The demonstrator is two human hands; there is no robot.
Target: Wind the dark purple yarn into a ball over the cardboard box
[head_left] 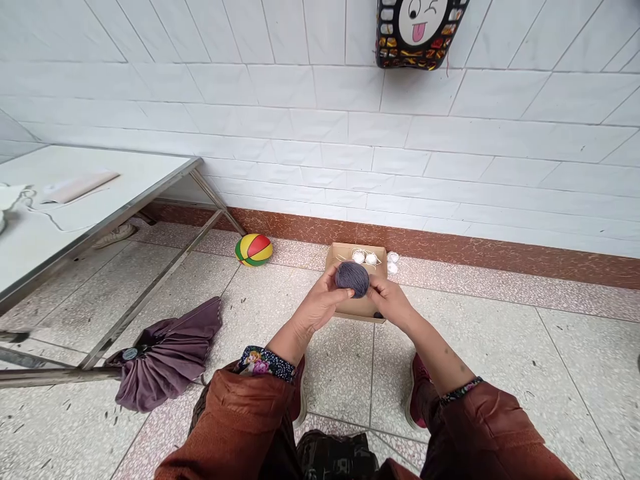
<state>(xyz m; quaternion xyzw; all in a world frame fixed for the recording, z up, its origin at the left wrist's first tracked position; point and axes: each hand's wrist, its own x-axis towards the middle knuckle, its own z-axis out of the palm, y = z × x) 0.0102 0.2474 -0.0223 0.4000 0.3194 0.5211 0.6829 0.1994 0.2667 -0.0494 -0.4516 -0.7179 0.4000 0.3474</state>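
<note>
A dark grey ball of yarn is gripped in my left hand, with the thumb across its lower front. My right hand is closed at the ball's right edge, fingertips pinched together; what lies between them is too small to make out. Beneath both hands an open cardboard box sits on the floor. Small white balls with pale strands lie at its far end, and a small dark thing is in its near right corner.
White round pieces lie just right of the box. A striped ball rests by the wall, left. A metal-framed table stands left, with a purple folded umbrella beside its leg. A black basket hangs on the wall above.
</note>
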